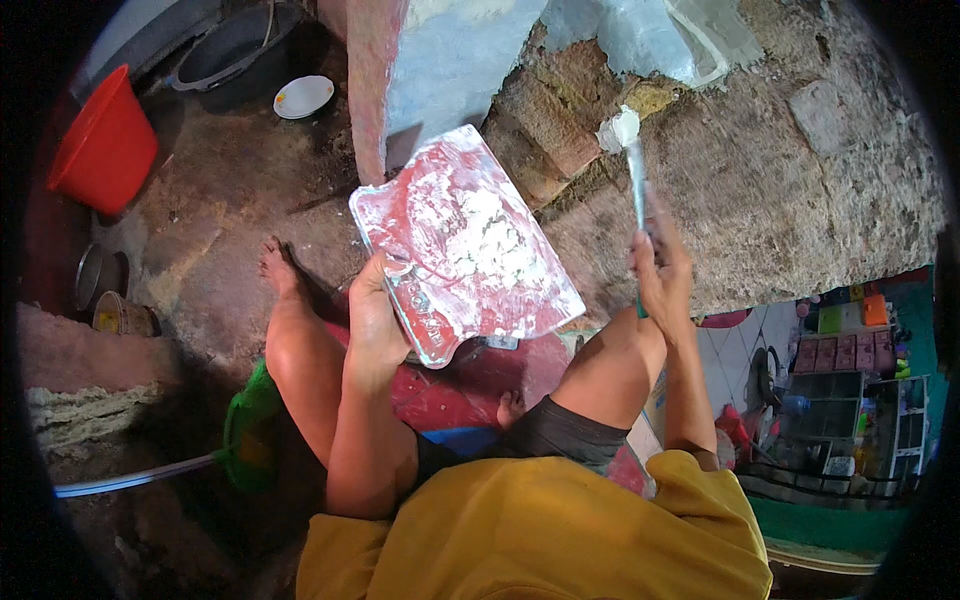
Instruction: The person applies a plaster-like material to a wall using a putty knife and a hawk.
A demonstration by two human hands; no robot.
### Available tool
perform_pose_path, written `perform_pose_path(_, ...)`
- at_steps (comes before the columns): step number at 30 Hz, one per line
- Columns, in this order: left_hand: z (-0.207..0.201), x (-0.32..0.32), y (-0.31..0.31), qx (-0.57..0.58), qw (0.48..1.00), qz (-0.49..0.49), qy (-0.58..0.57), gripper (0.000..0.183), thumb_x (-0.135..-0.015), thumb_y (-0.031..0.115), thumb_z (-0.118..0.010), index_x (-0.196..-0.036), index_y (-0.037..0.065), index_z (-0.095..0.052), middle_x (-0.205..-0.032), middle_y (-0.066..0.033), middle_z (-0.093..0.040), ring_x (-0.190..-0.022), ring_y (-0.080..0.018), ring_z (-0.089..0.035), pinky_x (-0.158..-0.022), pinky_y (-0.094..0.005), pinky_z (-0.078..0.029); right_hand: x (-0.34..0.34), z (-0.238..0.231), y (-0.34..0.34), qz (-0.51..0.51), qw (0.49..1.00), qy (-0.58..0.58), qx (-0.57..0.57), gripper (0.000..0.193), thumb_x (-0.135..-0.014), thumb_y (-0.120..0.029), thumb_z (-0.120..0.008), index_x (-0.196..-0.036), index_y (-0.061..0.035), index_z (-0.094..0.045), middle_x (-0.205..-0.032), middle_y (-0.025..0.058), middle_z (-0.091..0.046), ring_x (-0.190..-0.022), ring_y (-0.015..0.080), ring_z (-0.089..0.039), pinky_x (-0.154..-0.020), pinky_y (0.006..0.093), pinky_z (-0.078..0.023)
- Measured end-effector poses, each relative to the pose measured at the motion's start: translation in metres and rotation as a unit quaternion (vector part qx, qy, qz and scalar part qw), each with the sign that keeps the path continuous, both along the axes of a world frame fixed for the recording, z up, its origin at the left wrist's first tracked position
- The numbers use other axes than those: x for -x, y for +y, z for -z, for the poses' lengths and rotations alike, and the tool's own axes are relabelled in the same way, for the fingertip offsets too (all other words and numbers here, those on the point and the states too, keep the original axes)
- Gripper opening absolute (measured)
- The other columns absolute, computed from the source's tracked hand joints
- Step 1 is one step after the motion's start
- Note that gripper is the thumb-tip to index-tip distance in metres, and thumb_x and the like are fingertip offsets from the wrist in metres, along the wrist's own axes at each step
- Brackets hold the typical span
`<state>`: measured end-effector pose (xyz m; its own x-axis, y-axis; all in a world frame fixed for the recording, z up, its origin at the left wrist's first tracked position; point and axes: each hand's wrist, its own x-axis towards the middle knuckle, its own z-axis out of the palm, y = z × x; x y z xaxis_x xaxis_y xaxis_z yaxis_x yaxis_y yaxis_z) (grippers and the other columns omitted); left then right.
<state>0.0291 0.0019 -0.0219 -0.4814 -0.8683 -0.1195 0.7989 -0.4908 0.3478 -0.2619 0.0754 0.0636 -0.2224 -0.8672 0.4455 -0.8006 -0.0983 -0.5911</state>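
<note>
My left hand (375, 318) grips the near left edge of a red plastic board (540, 262), thumb on top. White paste (490, 235) is smeared and heaped over the board's face. In my right hand (668, 278) is a putty knife (637, 178), held by its handle with the blade pointing away from me. A lump of white paste (625, 126) sits at the blade tip, in front of a rough bare wall (740, 200). Whether the tip touches the wall I cannot tell. The right hand is slightly smeared by motion.
A light-blue painted wall edge (450, 70) stands just beyond the board. At the far left are a red bucket (110, 145), a black basin (235, 80) and a white plate (303, 97). Cluttered shelving (835, 410) lies at the right, a green mesh item (240, 430) by my left knee.
</note>
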Motion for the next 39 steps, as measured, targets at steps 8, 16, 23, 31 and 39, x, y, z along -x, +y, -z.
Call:
perform_pose_path(8,-0.014,0.007,0.005,-0.013,1.0,0.001,-0.012,0.033,-0.084,0.011,-0.047,-0.111,-0.007,-0.055,-0.102,-0.0175,-0.064,-0.089,-0.0256,-0.065,-0.084,-0.0401,-0.052,-0.025,-0.001,-0.004,-0.247,0.968,0.023,-0.038,0.034,-0.091,-0.012,-0.05,-0.124,-0.0052,-0.056,-0.093,0.0164,-0.059,-0.083,0.0273,-0.056,-0.077,0.0344,-0.046)
perform_pose_path(16,-0.008,-0.011,-0.006,0.03,0.999,0.002,-0.02,0.046,-0.077,0.014,-0.052,-0.119,-0.006,-0.05,-0.111,-0.0154,-0.061,-0.098,-0.0278,-0.061,-0.09,-0.0406,-0.047,0.02,0.035,0.053,-0.16,0.981,0.04,-0.103,0.023,-0.093,-0.008,-0.048,-0.112,0.0027,-0.056,-0.084,0.0123,-0.059,-0.071,0.0183,-0.055,-0.062,0.0283,-0.045)
perform_pose_path(23,0.0,-0.011,-0.004,0.026,0.993,0.01,-0.116,0.049,-0.078,0.015,-0.052,-0.123,-0.002,-0.046,-0.117,-0.0126,-0.057,-0.107,-0.0265,-0.056,-0.096,-0.0411,-0.042,-0.009,-0.013,0.088,-0.083,0.868,-0.395,-0.29,0.029,-0.097,-0.017,-0.044,-0.124,-0.0054,-0.044,-0.07,0.0087,-0.061,-0.048,0.0095,-0.051,-0.041,0.02,-0.039)
perform_pose_path(31,0.007,-0.008,-0.004,0.034,0.996,0.03,-0.08,0.046,-0.078,0.012,-0.052,-0.122,-0.001,-0.048,-0.118,-0.0113,-0.057,-0.108,-0.0263,-0.055,-0.096,-0.0417,-0.042,-0.033,0.007,0.094,-0.115,0.858,-0.39,-0.313,0.032,-0.096,-0.012,-0.047,-0.126,-0.0083,-0.039,-0.07,0.0062,-0.06,-0.048,0.0081,-0.051,-0.041,0.0203,-0.037)
perform_pose_path(39,0.011,-0.008,0.003,0.024,0.994,0.063,-0.09,0.046,-0.077,0.008,-0.051,-0.123,0.001,-0.046,-0.116,-0.0099,-0.057,-0.106,-0.0251,-0.055,-0.095,-0.0416,-0.042,-0.057,0.018,0.09,-0.105,0.862,-0.41,-0.28,0.032,-0.096,-0.011,-0.047,-0.127,-0.0084,-0.039,-0.07,0.003,-0.058,-0.051,0.0066,-0.05,-0.042,0.0193,-0.037)
